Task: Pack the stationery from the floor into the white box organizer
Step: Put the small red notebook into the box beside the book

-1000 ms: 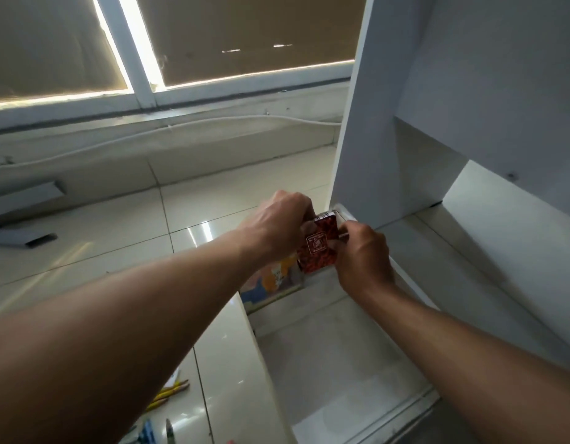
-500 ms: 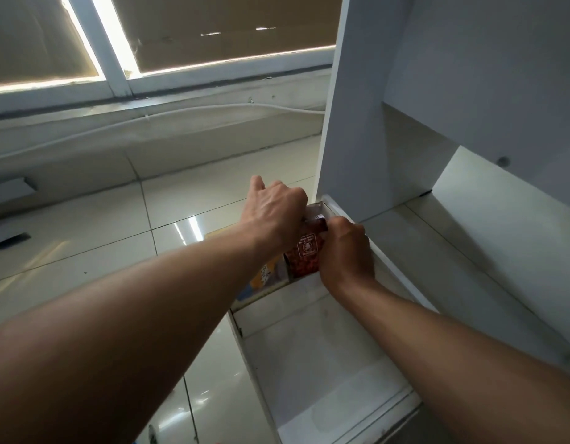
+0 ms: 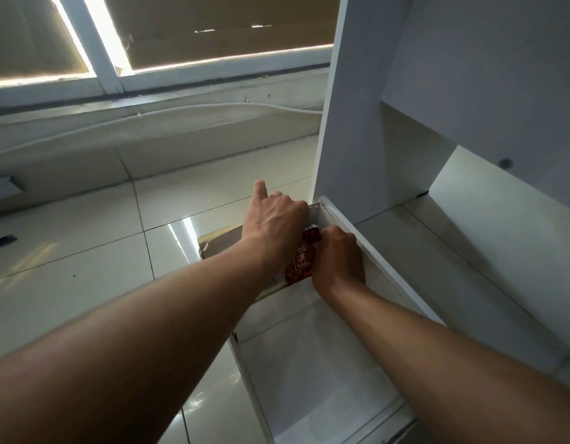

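Observation:
A small red patterned pack (image 3: 301, 262) stands upright in the far corner of the white box organizer (image 3: 312, 373), against its right wall. My right hand (image 3: 336, 261) grips the pack's right edge with curled fingers. My left hand (image 3: 275, 224) covers the pack's top left side, fingers bent over it and the thumb raised. Behind the left hand a flat brown book or folder (image 3: 218, 243) stands in the box's far end; only its top edge shows.
A white cabinet (image 3: 437, 107) with an open shelf stands right beside the box. Glossy floor tiles (image 3: 85, 267) spread to the left, up to a low ledge under a window (image 3: 181, 75). A white cable (image 3: 194, 108) runs along the ledge.
Both hands have pushed the red pack lower and farther into the box's far corner. The view has swung up, so the pencils on the floor at the lower left have left the picture.

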Tool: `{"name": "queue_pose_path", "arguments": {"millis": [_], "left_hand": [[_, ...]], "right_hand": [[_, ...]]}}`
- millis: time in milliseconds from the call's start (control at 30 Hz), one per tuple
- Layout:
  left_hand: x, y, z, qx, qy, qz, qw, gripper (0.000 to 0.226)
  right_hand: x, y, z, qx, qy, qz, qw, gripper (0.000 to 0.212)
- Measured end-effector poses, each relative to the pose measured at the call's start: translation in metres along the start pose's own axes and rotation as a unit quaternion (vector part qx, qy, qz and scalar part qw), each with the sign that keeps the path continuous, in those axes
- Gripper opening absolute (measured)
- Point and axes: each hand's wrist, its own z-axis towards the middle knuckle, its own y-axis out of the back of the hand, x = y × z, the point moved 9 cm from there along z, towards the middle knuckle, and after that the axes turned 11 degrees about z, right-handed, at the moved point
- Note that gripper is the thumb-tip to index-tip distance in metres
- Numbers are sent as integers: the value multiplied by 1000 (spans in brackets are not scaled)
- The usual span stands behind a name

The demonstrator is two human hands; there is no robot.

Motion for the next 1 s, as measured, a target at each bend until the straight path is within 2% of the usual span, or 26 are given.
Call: {"name": "queue_pose_path", "arguments": {"millis": [267, 433, 667, 767, 833, 1000], "left_hand": [[-5, -2, -1, 1, -27, 20, 999, 26], [-10, -5, -10, -24, -48, 24, 998, 7], [-15, -2, -15, -39, -73, 51, 995, 13], [-15, -2, -19, -40, -89, 63, 993, 10], [-14, -3, -23, -43, -105, 71, 991, 10], [-18, -10, -37, -37, -147, 104, 983, 21]], "right_hand": [[-12, -8, -2, 16, -36, 11, 999, 26], [-20, -10, -4, 22, -54, 10, 998, 24], [-15, -5, -8, 14, -28, -9, 999, 19], [-16, -13, -10, 48, -16, 0, 999, 15], [-16, -22, -14, 93, -9, 8, 996, 19], [-10, -45, -26, 186, 35, -52, 981, 27]]}}
